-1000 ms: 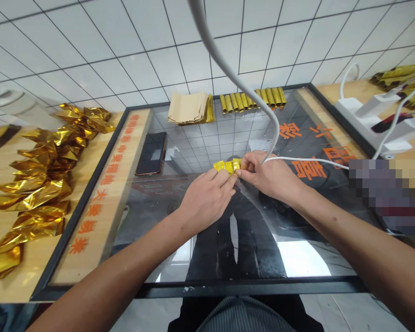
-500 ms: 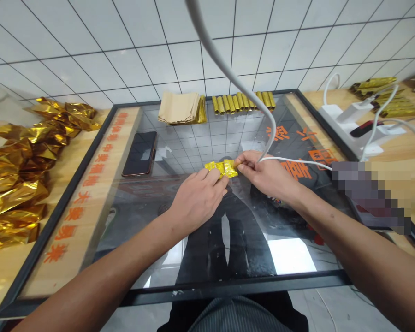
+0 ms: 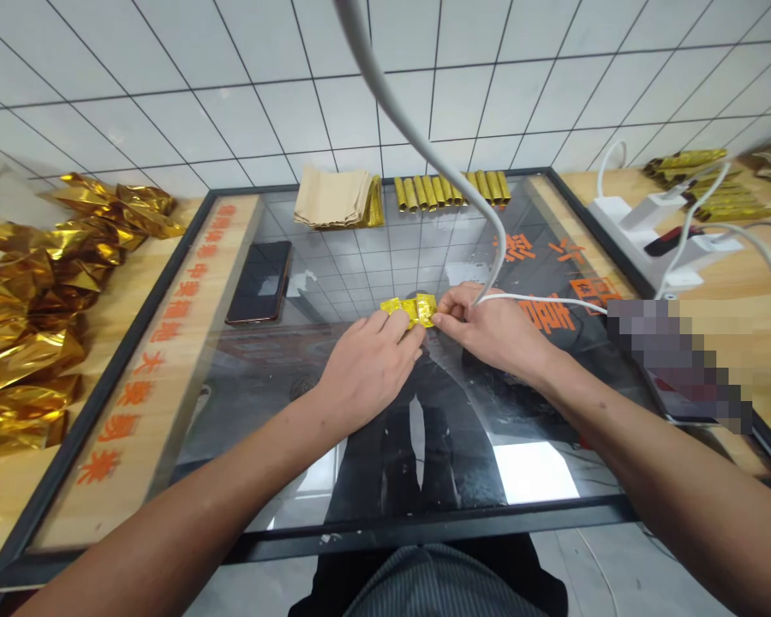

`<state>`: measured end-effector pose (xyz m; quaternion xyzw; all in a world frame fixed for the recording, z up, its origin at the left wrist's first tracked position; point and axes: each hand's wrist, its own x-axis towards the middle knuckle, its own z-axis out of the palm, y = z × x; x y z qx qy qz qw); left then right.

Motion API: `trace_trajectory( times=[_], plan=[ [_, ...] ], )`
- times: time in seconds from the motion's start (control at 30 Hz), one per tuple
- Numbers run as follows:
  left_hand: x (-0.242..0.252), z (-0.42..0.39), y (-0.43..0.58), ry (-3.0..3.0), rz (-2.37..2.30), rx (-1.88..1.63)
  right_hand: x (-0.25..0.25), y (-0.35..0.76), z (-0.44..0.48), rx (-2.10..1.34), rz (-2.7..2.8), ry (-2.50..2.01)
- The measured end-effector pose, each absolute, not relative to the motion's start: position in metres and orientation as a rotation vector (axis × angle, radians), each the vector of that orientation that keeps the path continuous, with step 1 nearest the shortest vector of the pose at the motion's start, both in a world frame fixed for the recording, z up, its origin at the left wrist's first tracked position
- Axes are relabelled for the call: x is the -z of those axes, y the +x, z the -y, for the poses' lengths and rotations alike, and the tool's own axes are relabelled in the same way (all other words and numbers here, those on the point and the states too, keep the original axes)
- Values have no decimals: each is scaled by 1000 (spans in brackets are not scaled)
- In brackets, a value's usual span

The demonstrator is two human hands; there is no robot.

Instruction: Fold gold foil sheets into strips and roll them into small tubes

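Edging leftward since the earlier frame, our right hand (image 3: 488,332) pinches the right end of a shiny yellow-gold foil strip (image 3: 426,308) mid-way across the glass-topped surface (image 3: 337,278), apparently shaping a fold that next calls for steady pressure, while our left hand (image 3: 367,367) covers its near edge, grip hidden.

A dark gray top (image 3: 430,587), finely striped, is worn with black trousers (image 3: 530,576) — the left hand (image 3: 369,370) and right hand (image 3: 498,330) are bare, and the left forearm (image 3: 231,504) and right forearm (image 3: 642,446) are uncovered too, each marked by a small spot on its upper side.
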<state>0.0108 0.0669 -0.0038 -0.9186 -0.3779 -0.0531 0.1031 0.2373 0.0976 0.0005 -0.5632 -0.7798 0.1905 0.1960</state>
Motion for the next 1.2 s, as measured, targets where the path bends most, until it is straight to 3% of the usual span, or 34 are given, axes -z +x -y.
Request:
trace_trajectory(
  times=[0.7,1.2],
  plan=[
    [4,-67,11,-2721,1119,141,0,239,-107,-852,2008,-1624],
    [6,-64,12,-2706,1140,168,-7,239,-108,-845,2060,-1674]
  ],
)
